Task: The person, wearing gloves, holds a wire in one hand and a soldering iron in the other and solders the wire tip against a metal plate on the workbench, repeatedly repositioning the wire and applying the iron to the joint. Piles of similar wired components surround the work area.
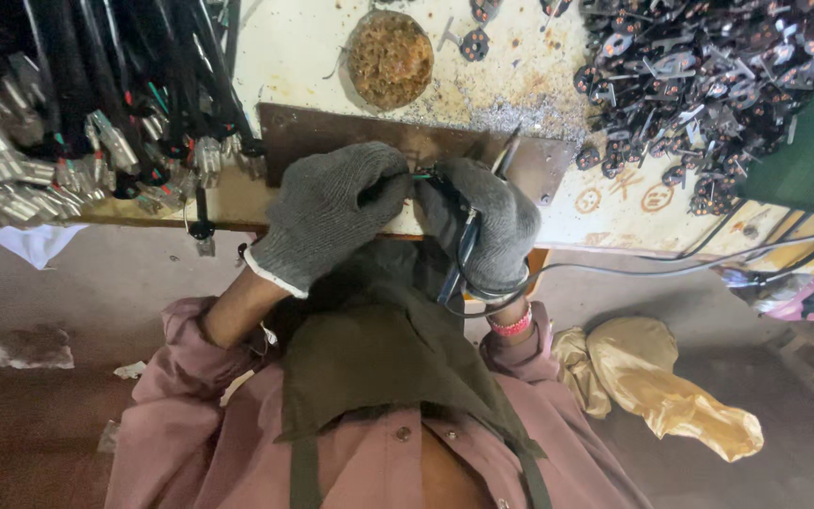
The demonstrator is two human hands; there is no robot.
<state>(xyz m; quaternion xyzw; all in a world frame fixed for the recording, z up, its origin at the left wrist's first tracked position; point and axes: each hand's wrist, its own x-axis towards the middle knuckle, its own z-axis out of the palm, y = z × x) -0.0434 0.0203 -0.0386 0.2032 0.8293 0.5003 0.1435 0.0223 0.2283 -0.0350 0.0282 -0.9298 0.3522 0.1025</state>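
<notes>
The person is sitting at the bench, both hands in grey knitted gloves, meeting just over its near edge. The left hand is curling closed, fingertips pinching a small wire piece with a green end. The right hand is wrapping tightly around a dark-handled tool, whose tip is pointing at that same wire piece; a grey cord is trailing from this hand off to the right. The wire piece is sitting between the two hands, above a brown metal plate fixed along the bench edge. Behind the plate a round rusty pad is lying on the bench. A bundle of black cables with metal terminals is hanging at left, and a heap of small black parts is lying at right. A yellow cloth is lying on the floor.
</notes>
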